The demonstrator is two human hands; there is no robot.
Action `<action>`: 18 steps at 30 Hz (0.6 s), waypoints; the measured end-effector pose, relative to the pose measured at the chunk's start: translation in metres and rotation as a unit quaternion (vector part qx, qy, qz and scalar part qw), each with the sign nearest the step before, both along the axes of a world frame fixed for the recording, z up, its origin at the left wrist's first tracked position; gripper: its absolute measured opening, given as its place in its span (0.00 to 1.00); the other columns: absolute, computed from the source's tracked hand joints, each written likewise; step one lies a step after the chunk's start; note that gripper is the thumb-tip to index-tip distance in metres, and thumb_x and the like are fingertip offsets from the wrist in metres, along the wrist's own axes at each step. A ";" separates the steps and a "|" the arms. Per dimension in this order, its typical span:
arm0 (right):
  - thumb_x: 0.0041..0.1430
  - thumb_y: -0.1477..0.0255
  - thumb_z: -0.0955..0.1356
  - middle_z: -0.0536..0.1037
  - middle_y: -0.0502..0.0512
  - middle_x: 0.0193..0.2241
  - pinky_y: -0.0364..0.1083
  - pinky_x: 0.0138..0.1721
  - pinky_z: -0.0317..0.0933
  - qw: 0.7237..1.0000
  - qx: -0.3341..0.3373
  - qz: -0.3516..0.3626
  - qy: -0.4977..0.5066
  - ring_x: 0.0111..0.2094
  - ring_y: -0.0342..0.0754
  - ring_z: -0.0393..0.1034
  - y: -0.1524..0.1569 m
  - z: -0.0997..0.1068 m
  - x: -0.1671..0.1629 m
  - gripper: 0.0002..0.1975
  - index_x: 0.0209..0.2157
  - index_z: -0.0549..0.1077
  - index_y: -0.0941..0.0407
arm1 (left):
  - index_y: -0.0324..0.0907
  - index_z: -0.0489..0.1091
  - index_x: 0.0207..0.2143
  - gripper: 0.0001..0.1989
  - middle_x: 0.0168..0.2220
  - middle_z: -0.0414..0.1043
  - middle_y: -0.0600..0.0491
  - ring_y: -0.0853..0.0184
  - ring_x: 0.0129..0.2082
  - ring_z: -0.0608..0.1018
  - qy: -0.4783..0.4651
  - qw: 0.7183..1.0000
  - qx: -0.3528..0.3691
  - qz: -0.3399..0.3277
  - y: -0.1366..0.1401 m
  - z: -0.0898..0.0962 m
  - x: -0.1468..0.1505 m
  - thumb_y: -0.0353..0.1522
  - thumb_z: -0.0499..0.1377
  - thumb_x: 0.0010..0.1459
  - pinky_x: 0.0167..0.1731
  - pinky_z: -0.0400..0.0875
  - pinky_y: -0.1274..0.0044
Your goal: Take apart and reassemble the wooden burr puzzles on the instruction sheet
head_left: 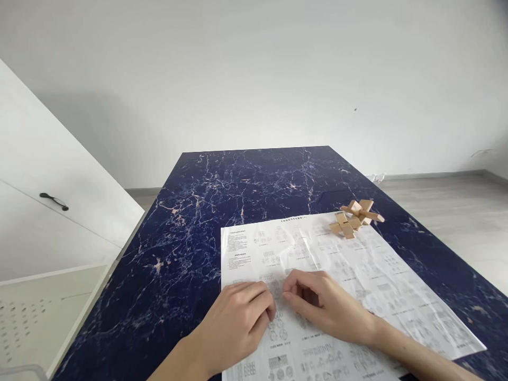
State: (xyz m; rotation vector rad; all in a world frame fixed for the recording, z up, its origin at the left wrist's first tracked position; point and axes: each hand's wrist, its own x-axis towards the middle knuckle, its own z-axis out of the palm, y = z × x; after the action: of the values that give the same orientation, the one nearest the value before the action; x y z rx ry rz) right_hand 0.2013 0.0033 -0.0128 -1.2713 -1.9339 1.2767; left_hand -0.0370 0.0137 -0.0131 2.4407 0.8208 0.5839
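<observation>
A large white sheet (337, 270) printed with small diagrams and text lies creased on the table. My left hand (242, 317) rests on its left part, fingers curled in and pressed together, with nothing seen in them. Just to the right, my right hand (323, 301) lies on the same sheet, its thumb and index tip nearly meeting and the other fingers bent under; nothing shows in it. A small gap separates the hands. Beyond them, at the sheet's far right corner, sit interlocking wooden puzzle pieces (346, 225), with a longer-armed wooden puzzle (362, 210) right behind.
The dark blue marble-patterned table (246, 185) reaches toward a pale wall (254, 74). A white cabinet (59, 174) with a black handle stands at the left. A clear plastic edge (24, 370) shows at the bottom left. Grey floor (444, 206) lies to the right.
</observation>
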 end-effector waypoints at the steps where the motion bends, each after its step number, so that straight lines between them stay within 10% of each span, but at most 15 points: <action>1: 0.70 0.69 0.66 0.70 0.46 0.24 0.43 0.25 0.54 1.000 0.001 0.000 0.000 0.25 0.42 0.60 0.000 0.000 0.000 0.08 0.35 0.72 0.54 | 0.42 0.66 0.34 0.11 0.32 0.72 0.57 0.70 0.28 0.72 0.000 1.000 0.001 0.001 0.000 0.000 0.000 0.19 0.52 0.64 0.33 0.67 0.76; 18: 0.70 0.69 0.66 0.70 0.46 0.24 0.43 0.25 0.54 1.000 0.004 -0.001 0.005 0.24 0.41 0.59 0.000 0.000 0.001 0.08 0.35 0.72 0.54 | 0.42 0.65 0.34 0.11 0.32 0.72 0.58 0.70 0.28 0.72 -0.003 1.000 0.000 0.002 0.001 0.001 0.000 0.18 0.52 0.63 0.33 0.67 0.76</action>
State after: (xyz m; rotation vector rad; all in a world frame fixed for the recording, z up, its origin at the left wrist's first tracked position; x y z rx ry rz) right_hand 0.2018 0.0033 -0.0131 -1.2602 -1.9297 1.2706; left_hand -0.0369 0.0145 -0.0122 2.4377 0.8225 0.5918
